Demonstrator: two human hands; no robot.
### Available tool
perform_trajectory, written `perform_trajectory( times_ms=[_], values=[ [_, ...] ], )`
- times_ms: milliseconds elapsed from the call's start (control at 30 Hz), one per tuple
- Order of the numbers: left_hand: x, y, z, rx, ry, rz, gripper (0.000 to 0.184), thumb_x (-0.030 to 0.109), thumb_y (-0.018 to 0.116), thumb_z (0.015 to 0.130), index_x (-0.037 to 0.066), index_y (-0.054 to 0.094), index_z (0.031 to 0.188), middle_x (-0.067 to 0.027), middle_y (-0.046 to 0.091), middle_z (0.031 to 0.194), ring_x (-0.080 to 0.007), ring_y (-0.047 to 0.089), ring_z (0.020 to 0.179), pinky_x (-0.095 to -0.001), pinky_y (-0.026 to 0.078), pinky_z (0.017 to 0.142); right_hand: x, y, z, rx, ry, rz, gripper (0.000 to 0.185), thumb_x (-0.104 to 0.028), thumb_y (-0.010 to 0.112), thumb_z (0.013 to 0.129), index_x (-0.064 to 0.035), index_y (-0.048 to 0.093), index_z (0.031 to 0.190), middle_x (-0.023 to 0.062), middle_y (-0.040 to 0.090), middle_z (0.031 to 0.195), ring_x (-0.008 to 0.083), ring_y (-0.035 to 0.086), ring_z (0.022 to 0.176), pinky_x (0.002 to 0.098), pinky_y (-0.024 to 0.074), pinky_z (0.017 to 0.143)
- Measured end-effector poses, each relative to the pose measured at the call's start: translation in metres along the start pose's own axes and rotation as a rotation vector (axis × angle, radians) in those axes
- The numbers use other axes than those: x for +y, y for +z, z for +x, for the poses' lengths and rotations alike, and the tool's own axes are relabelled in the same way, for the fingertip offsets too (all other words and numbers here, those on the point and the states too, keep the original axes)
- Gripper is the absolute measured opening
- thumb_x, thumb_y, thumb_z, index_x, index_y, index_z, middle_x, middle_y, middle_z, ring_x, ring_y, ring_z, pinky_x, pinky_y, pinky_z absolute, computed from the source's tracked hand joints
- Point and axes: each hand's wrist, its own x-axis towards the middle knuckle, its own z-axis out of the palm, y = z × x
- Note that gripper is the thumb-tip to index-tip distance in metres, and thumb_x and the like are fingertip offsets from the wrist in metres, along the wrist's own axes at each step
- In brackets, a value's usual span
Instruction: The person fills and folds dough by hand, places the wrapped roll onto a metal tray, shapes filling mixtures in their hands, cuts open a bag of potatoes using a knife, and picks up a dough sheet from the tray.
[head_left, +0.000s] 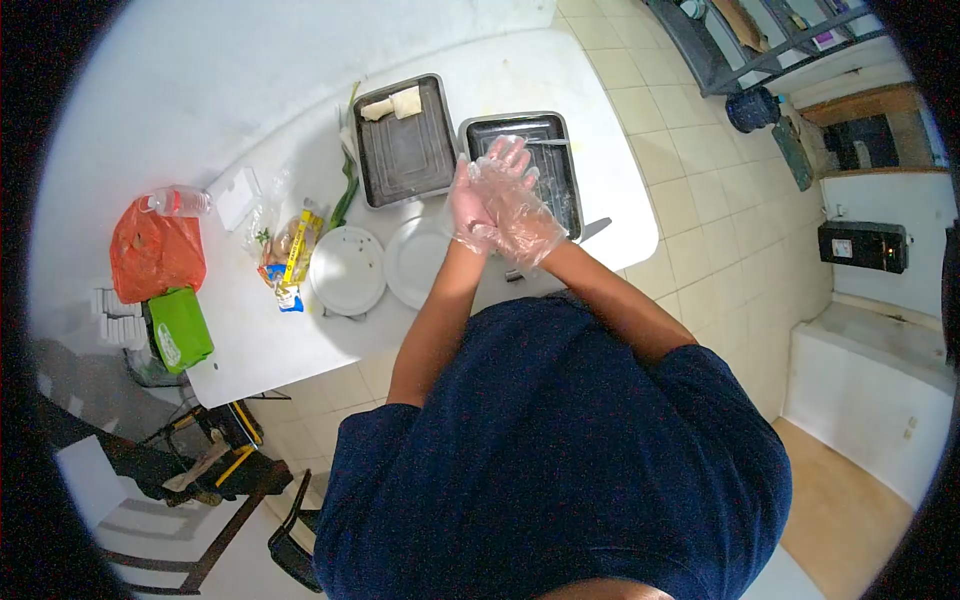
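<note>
Both of my hands wear clear, loose plastic gloves and meet above the near left part of a dark metal tray (574, 190). My left hand (466, 207) seems turned palm up, its thumb out to the left and its fingers stretched. Across its palm lies my right hand (518, 205), flat and touching it; some fingers overlap and are hard to tell apart. Neither hand holds anything that I can see. A thin light utensil (545, 141) rests across the tray. What looks like a knife blade (597, 228) sticks out right of my right wrist.
Left of my hands lie a second tray (405, 160) with pale folded pieces (405, 103), a long green stalk (346, 190), two white plates (347, 270) and food packets (296, 250). An orange bag (155, 250), bottle (182, 201) and green bag (181, 329) occupy the table's left end.
</note>
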Motion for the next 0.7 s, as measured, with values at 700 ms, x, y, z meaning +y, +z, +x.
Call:
perform_trajectory(
  times_ms=[700],
  values=[
    [-0.019, -0.007, 0.005, -0.067, 0.069, -0.066, 0.068, 0.045, 0.033, 0.103, 0.004, 0.025, 0.157, -0.0162, 0.023, 0.164, -0.0327, 0.021, 0.152, -0.0498, 0.014, 0.125, 0.01, -0.012, 0.011, 0.044, -0.117, 0.112, 0.063, -0.024, 0.061, 0.093, 0.0019, 0.042, 0.147, 0.026, 0.038, 0.153, 0.042, 0.033, 0.145, 0.0495, 0.0243, 0.121]
  ],
)
